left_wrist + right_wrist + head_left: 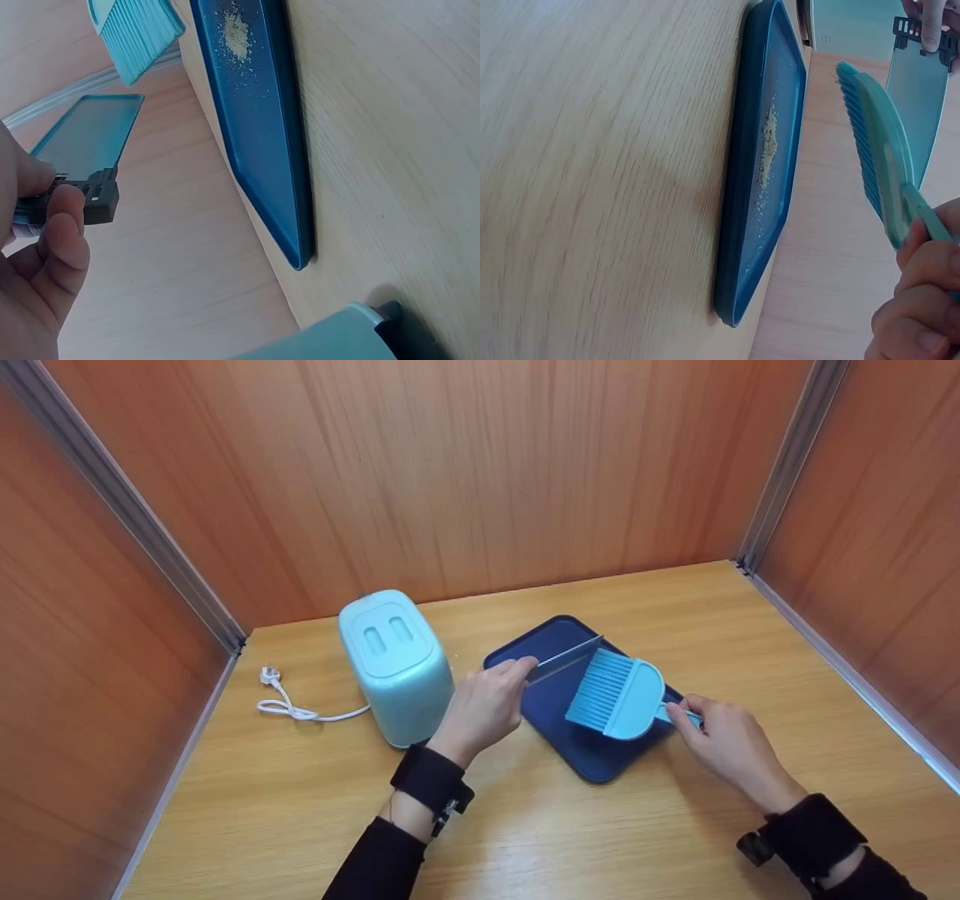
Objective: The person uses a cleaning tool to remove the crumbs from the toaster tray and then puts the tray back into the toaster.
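Note:
My left hand (484,701) grips the black plastic end of a flat metal crumb tray (94,135), its thin plate tilted over a dark blue serving tray (551,727). With its thumb and fingers, my right hand (731,739) holds the handle of a turquoise brush (636,701). The bristles (600,690) point left, just beside the far end of the crumb tray; a gap parts them in the left wrist view. A small heap of pale crumbs (236,36) lies scattered on the serving tray, seen in both wrist views.
A light blue toaster (412,701) stands left of the serving tray, its lid (390,656) marked by two oblong recesses. Its white cord (300,711) lies bunched on the table, with the plug (270,675) loose. Wood-grain panels (525,472) enclose the table at the back and sides.

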### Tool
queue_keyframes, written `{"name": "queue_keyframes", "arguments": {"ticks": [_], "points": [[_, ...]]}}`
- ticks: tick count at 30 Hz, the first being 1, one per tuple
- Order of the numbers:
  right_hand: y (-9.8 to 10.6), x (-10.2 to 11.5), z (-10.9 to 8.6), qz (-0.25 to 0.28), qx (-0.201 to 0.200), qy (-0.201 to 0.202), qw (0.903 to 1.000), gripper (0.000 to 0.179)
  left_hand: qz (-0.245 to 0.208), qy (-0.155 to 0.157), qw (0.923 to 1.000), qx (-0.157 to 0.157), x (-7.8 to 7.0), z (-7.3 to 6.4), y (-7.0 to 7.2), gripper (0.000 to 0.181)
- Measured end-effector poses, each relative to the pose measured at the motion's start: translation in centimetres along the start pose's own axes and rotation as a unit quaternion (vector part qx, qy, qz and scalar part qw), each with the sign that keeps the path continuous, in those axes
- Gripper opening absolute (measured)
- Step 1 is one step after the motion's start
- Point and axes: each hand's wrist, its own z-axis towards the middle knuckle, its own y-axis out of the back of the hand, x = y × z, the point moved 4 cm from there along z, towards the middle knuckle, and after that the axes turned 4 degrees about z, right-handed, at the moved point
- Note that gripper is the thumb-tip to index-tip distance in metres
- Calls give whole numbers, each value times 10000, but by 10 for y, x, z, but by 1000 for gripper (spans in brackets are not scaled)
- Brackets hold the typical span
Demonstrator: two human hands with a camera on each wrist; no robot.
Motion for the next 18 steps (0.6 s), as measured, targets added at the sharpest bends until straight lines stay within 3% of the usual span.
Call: {"name": "queue_keyframes", "arguments": {"ticks": [5,18], "points": [[0,2,0,105,79,-82,9999,35,-148,66,9999,30,1,0,1,29],[-6,1,1,110,347,-251,9990,34,-192,-128,9997,-89,-1,0,3,29]]}}
